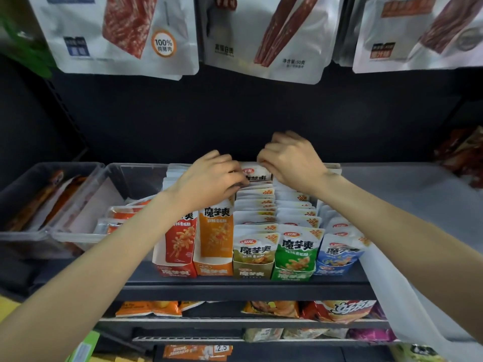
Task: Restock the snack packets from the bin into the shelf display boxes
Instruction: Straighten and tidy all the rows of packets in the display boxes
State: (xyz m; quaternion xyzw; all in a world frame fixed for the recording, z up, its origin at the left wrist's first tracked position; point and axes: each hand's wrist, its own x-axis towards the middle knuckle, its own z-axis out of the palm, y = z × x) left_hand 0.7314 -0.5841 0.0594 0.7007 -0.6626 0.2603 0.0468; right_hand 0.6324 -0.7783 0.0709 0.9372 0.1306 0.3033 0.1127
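From the head view, five narrow cardboard display boxes are seen side by side on a dark shelf (248, 286): a red display box (177, 270), an orange display box (213, 269), an olive-brown display box (252, 270), a green display box (292, 274) and a blue display box (333, 269). Each is packed with upright snack packets matching its colour, filed front to back; white-topped packets with orange corner badges (257, 205) are stacked in the olive-brown row, and a similar file (295, 209) fills the green row. To the left, a clear plastic bin (130, 173) holds a few orange-and-white flat packets (122, 212), and a second clear plastic bin (39, 178) further left holds long orange-brown packs (44, 199). A large pale translucent container (407, 205) is seen at the right, its contents not visible. At the far end of the olive-brown row, a white snack packet with a red logo (254, 173) stands upright between both hands. The left hand (211, 176) is curled, its fingertips pressed against the packet's left edge and the tops of the packets behind the orange row. The right hand (290, 163) is curled with fingers pinched on the packet's upper right edge. Large silver pouches printed with red meat strips (264, 35) hang above, and bright crisp bags (339, 309) lie on the lower shelves.
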